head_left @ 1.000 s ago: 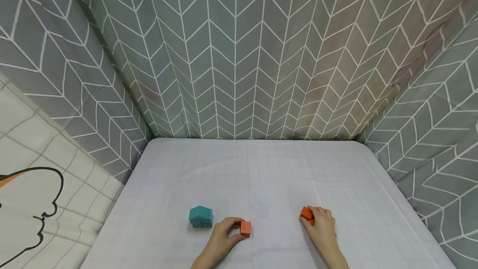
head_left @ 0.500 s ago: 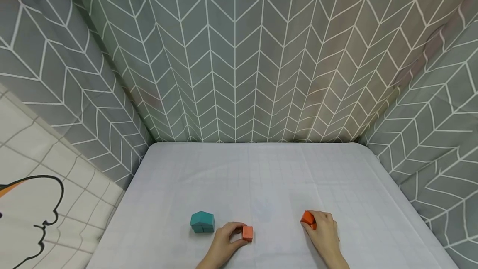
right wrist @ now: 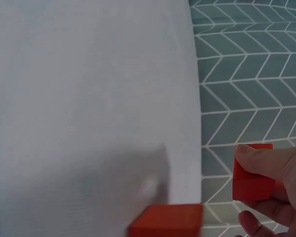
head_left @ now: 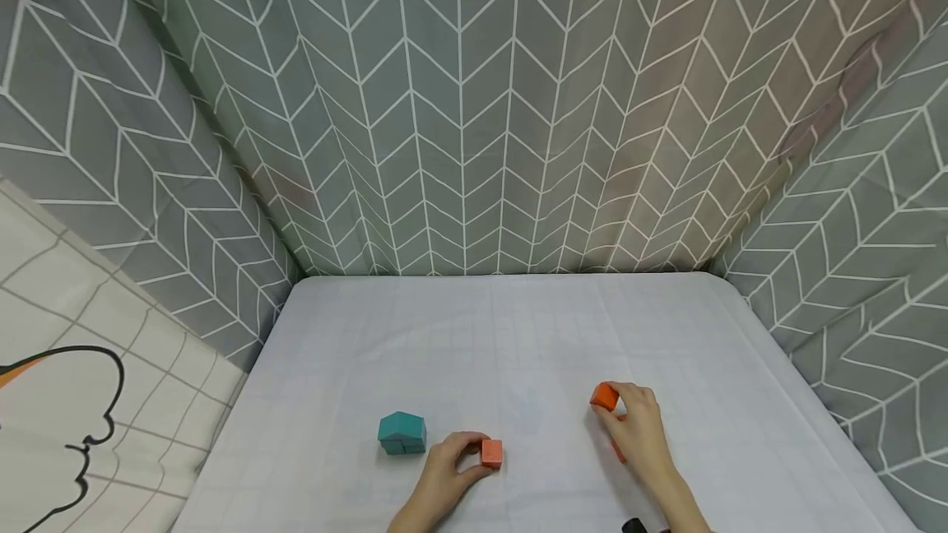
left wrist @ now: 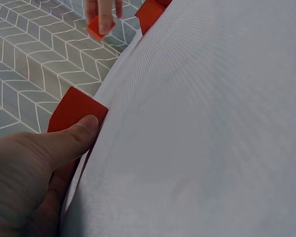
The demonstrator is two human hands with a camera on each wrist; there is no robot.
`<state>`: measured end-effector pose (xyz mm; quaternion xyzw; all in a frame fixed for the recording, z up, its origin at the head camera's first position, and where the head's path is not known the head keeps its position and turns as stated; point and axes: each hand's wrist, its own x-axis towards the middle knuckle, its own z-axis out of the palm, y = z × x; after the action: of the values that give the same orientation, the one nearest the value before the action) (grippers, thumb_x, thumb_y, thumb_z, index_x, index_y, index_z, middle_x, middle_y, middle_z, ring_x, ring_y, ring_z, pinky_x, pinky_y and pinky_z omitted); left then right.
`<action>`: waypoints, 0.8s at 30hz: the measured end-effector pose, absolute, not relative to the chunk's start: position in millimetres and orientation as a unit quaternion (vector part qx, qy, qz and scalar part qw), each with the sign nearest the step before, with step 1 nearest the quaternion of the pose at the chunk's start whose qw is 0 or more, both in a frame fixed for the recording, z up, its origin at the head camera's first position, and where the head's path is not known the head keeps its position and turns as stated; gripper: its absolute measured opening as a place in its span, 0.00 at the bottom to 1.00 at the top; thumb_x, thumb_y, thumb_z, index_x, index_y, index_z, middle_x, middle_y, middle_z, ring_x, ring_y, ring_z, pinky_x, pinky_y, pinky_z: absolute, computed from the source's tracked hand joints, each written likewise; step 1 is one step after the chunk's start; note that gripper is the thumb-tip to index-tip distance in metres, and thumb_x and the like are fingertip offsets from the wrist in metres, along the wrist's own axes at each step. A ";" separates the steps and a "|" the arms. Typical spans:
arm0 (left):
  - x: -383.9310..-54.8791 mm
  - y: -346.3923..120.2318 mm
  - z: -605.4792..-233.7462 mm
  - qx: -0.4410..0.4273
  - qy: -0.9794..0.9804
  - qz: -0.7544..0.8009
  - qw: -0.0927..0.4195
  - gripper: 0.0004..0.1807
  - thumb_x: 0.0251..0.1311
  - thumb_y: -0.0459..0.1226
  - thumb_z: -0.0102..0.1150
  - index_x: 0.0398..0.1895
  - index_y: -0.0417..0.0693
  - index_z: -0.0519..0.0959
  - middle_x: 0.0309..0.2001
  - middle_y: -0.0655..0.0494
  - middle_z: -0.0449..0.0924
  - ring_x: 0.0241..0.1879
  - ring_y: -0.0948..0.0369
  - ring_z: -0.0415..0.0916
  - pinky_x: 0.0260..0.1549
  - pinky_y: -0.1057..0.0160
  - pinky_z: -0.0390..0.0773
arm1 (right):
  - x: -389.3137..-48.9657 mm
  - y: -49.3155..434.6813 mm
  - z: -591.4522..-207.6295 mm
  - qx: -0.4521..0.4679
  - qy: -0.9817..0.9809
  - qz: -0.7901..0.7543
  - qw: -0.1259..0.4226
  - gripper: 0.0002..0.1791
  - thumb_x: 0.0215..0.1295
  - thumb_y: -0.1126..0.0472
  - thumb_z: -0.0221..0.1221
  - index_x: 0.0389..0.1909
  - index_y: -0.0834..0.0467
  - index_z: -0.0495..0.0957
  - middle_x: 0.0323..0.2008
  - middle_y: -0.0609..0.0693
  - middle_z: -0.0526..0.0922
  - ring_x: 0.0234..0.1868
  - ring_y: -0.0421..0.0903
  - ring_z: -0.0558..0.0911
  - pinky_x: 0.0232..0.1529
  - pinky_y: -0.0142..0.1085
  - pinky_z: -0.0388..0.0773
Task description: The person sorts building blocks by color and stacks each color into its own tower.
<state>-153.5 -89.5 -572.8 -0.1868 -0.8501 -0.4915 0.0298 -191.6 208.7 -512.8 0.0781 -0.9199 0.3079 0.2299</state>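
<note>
Right hand [head_left: 638,426]: has moved farther out over the tabletop [head_left: 533,336] in the last half second; thumb and fingers pinch an orange block.
Raised block [head_left: 603,396]: in that pinch, apart from the cloth by the look of it; flat faces, crisp edges, smooth and matte.
Resting block [left wrist: 149,17]: another orange one, half hidden by the right hand from above; a gap now shows between it and the raised block, so I'd judge one piece has been taken out of the cluster.
Left hand [head_left: 443,467]: hasn't shifted much; thumb and fingers grip the near block [head_left: 492,453], low at the cloth, a square face showing.
Teal shape [head_left: 402,433]: just beside the left hand, untouched; peaked like a little house, seams across its front.
Covering: pale cloth, faintly creased.
Curtain [head_left: 489,105]: grey, hanging in soft folds, white chevron lines.
</note>
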 end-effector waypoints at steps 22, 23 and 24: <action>-153.2 -93.5 -572.2 -0.194 -0.841 -0.505 0.001 0.20 0.47 0.46 0.62 0.45 0.54 0.75 0.41 0.66 0.75 0.40 0.70 0.72 0.40 0.68 0.75 | -174.2 124.9 -523.4 0.223 -0.919 0.299 0.126 0.19 0.42 0.59 0.69 0.37 0.55 0.77 0.34 0.40 0.77 0.36 0.38 0.68 0.37 0.34 0.72; -153.2 -93.4 -572.3 -0.194 -0.841 -0.505 0.003 0.20 0.47 0.46 0.62 0.45 0.54 0.75 0.40 0.66 0.75 0.40 0.70 0.72 0.40 0.69 0.75 | -172.9 123.1 -525.1 0.228 -0.919 0.300 0.113 0.19 0.43 0.58 0.68 0.38 0.56 0.76 0.34 0.40 0.76 0.36 0.38 0.68 0.37 0.34 0.72; -153.2 -93.4 -572.5 -0.197 -0.841 -0.503 0.009 0.20 0.47 0.46 0.63 0.45 0.54 0.75 0.40 0.66 0.75 0.40 0.70 0.72 0.40 0.68 0.75 | -171.7 121.7 -526.6 0.232 -0.919 0.302 0.100 0.18 0.43 0.58 0.68 0.38 0.55 0.76 0.34 0.40 0.76 0.36 0.38 0.67 0.36 0.33 0.71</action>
<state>-153.2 -93.4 -572.5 -0.1974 -0.8412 -0.5033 0.0091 -171.7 121.7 -526.6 0.2315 -0.9192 0.3023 0.1001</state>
